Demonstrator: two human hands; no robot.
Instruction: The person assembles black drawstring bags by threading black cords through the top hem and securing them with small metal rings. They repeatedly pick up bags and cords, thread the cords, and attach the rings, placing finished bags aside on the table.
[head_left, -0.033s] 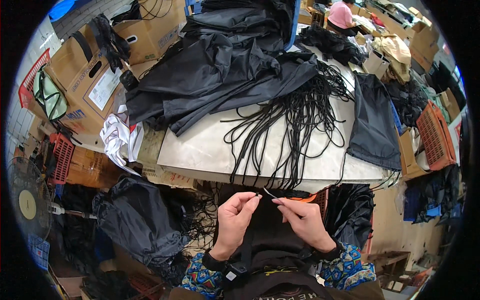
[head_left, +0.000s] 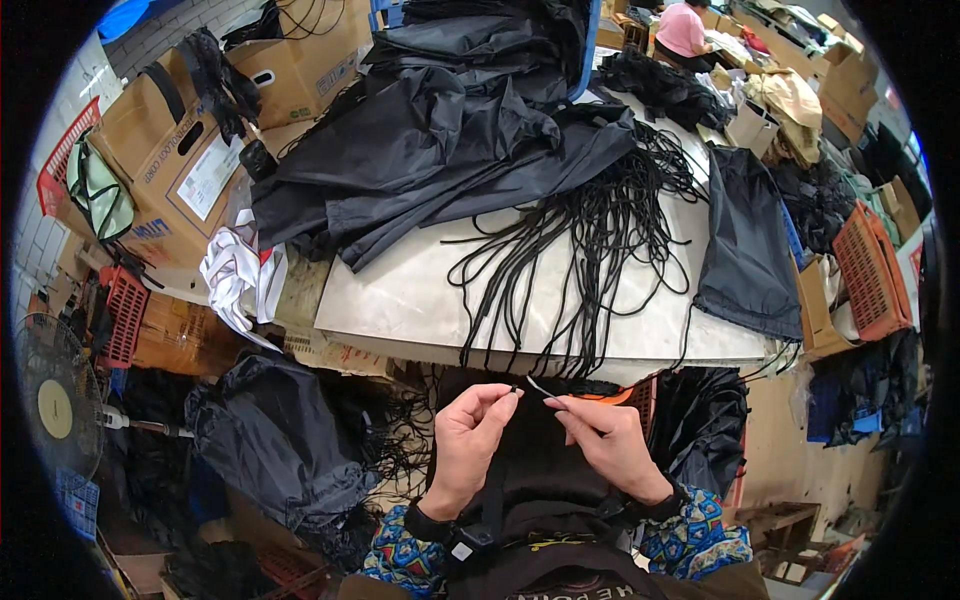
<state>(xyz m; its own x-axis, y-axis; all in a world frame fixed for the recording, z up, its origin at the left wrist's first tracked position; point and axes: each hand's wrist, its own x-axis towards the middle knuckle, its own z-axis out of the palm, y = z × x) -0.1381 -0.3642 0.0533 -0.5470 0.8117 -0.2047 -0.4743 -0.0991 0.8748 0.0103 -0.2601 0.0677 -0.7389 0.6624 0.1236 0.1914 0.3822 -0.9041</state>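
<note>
My left hand (head_left: 470, 437) is closed in a pinch just beyond the near edge of the table. A tiny dark bit shows at its fingertips, too small to name. To its right, my right hand (head_left: 612, 444) pinches a thin, slightly curved metal tool (head_left: 540, 387), whose tip points toward the left fingertips with a small gap between. Black cords (head_left: 585, 270) spread across the pale tabletop (head_left: 375, 310) and hang over its front edge above both hands. They come out from a pile of black fabric bags (head_left: 440, 150).
A single black drawstring bag (head_left: 750, 250) lies at the table's right edge. More black bags (head_left: 280, 440) hang low at left, near a fan (head_left: 55, 408). Cardboard boxes (head_left: 165, 180) stand on the left, an orange crate (head_left: 872, 265) on the right. Another person (head_left: 684, 35) sits far back.
</note>
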